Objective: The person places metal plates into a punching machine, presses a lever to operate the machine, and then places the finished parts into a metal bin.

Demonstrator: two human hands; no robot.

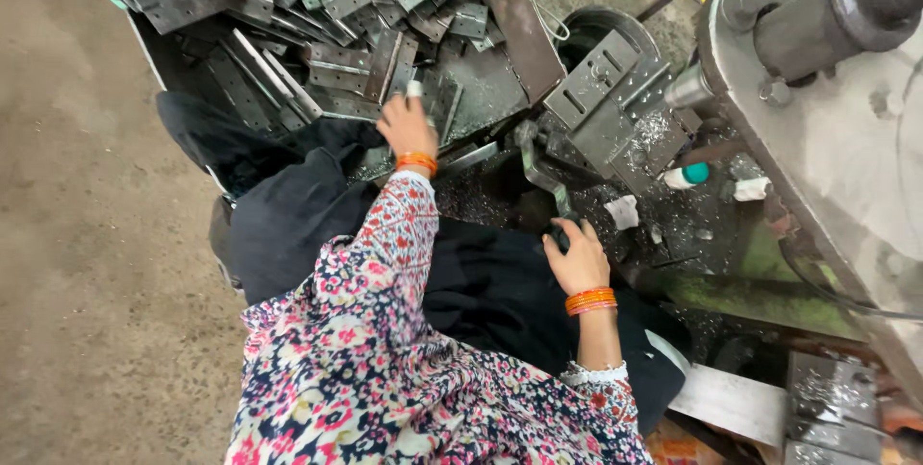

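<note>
Grey concrete floor [87, 234] fills the left side, and a large grey metal machine [827, 90] stands at the right. Between them lies a heap of flat grey steel hinge plates with punched holes [317, 32]. The left hand [408, 126], with orange bangles at the wrist, reaches into this heap – its fingers are curled on 1 plate at the near edge, but I cannot tell how firmly. The right hand [577, 258] is clenched on the dark knob of a bent metal lever [540, 175]. One perforated plate [608, 90] sits clamped on the machine, among metal chips. A small white bottle with green cap [686, 175] lies near.
</note>
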